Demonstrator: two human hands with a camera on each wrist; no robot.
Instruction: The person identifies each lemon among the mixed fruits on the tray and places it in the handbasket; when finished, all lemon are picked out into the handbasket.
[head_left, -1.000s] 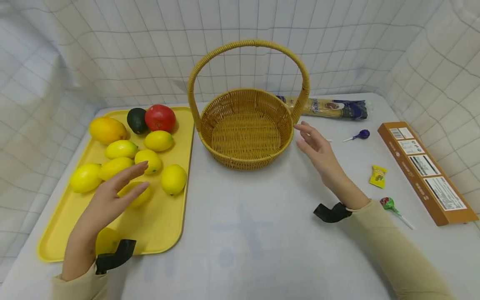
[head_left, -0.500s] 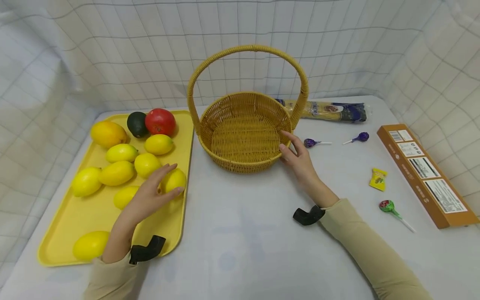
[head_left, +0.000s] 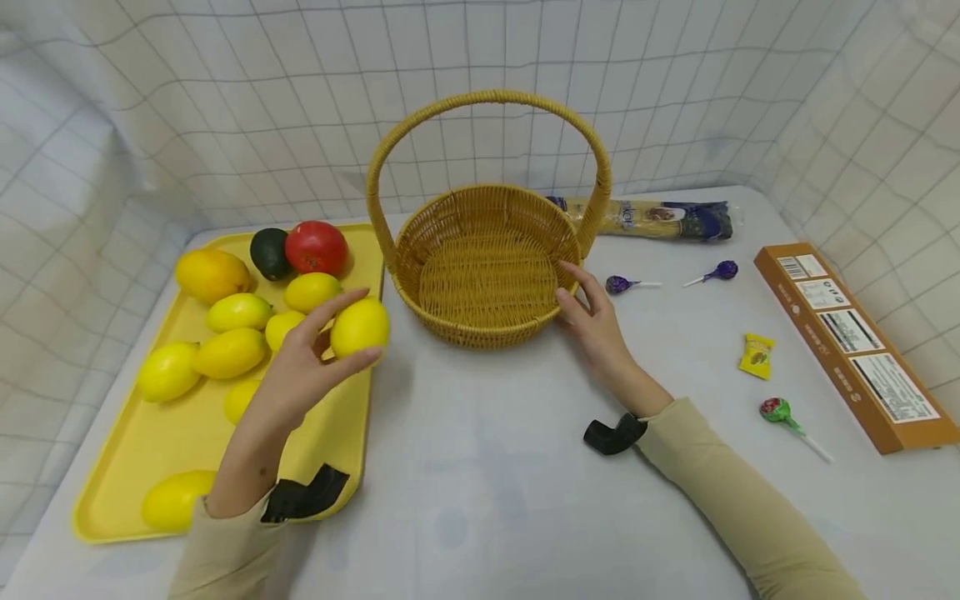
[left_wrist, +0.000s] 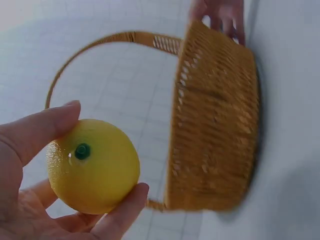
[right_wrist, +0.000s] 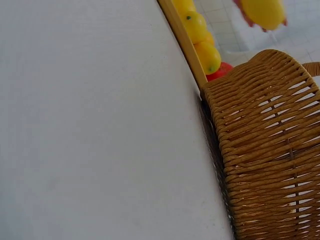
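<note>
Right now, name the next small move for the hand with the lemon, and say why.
Probably carry the lemon right, over the basket rim. The left hand already holds it lifted off the tray; the right hand steadies the empty basket's side.

White worktop (head_left: 487, 467), carrying a yellow tray (head_left: 180, 433) at left, a wicker basket (head_left: 487, 325) in the middle, a pasta packet (head_left: 660, 218) behind, two purple lollipops (head_left: 621, 285) (head_left: 722, 271), a yellow sweet (head_left: 756, 355), a green lollipop (head_left: 776, 410) and a brown box (head_left: 851, 342) at right.
</note>
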